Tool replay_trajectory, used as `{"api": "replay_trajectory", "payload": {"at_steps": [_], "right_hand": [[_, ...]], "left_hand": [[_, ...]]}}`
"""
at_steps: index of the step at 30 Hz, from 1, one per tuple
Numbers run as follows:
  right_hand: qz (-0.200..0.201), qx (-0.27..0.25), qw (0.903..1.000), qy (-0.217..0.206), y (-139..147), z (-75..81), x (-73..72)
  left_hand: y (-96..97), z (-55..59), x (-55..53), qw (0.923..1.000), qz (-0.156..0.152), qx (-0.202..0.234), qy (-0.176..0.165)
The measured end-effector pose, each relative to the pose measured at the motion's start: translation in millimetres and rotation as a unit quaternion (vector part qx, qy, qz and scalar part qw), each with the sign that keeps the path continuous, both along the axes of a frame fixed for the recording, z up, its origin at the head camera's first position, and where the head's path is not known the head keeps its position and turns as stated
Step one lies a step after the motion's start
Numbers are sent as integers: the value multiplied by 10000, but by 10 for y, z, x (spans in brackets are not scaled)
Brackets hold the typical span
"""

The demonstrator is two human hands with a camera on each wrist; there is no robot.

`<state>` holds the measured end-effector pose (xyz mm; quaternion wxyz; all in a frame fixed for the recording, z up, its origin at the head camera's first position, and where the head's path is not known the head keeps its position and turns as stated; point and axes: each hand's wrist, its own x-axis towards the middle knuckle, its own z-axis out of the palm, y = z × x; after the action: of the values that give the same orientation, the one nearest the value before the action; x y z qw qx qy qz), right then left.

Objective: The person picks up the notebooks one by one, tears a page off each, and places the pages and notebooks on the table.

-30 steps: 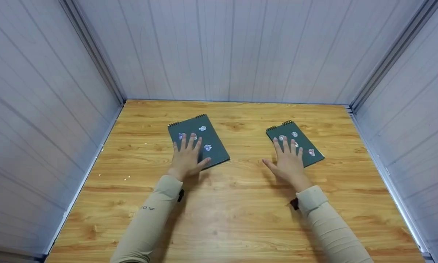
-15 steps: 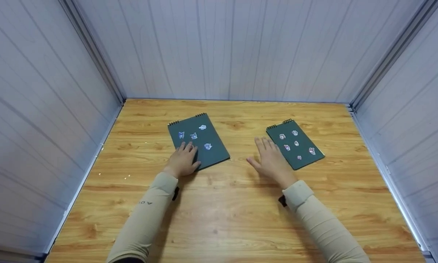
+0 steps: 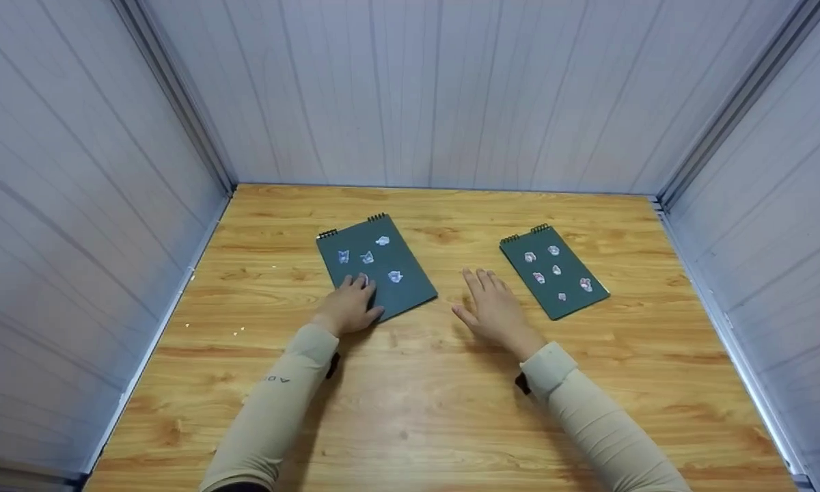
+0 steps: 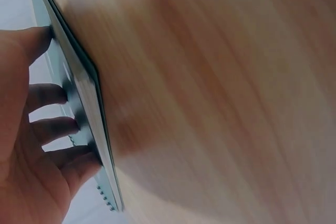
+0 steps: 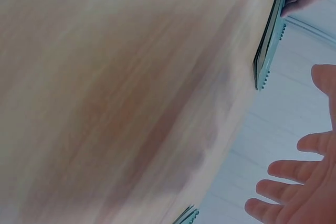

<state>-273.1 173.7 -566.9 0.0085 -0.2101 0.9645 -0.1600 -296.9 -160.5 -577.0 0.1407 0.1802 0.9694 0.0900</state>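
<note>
A larger dark green spiral notebook [image 3: 410, 290] with several small stickers lies tilted on the left part of the table. My left hand [image 3: 345, 306] rests its fingertips on the lower left part of its cover. The left wrist view shows the thumb and fingertips on the cover, and the notebook's page edges [image 4: 93, 103] beside them. To the right lies a smaller green spiral notebook [image 3: 574, 301], also with several stickers. My right hand [image 3: 495, 313], fingers extended and holding nothing, is over the table between the notebooks. In the right wrist view its palm and spread fingers [image 5: 286, 171] show.
The wood-grain table [image 3: 410, 410] is bordered by pale panel walls [image 3: 410, 96] at the back and both sides. A few tiny white scraps [image 3: 239, 331] lie near the left side.
My right hand has moved left off the smaller notebook. My left hand has drawn back toward the larger notebook's lower edge, and that notebook has shifted slightly right.
</note>
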Motion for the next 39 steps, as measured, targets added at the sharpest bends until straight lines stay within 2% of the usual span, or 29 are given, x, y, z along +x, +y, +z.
{"api": "replay_trajectory", "payload": {"at_steps": [5,10,13,15,18,22,25,28,33,39], "right_hand": [[-17,-36,10000,-31,58,-23,9],[-123,70,9998,-113,98,-23,11],[-178,165,9996,-163,103,-24,12],[-172,222,9994,-208,86,-19,16],[-134,224,9992,-315,29,-16,20],[-68,158,9989,-447,-104,-21,27],[-21,258,9984,-497,-233,-22,38],[-16,419,9971,-636,-384,-19,51],[11,634,9937,-921,-646,-34,70],[-119,1034,9885,-1096,-893,-89,97]], "left_hand": [[210,-15,74,9996,-97,-131,244],[482,17,207,9991,-80,-287,298],[603,51,261,9987,-208,-316,353],[642,74,256,9981,-318,-353,386],[607,105,158,9965,-488,-356,586],[425,141,-87,9943,-625,-418,750],[267,158,-267,9955,-542,-458,625],[141,154,-403,9970,-389,-522,428],[10,130,-529,9976,-201,-641,137],[-55,96,-598,9975,54,-709,-18]]}}
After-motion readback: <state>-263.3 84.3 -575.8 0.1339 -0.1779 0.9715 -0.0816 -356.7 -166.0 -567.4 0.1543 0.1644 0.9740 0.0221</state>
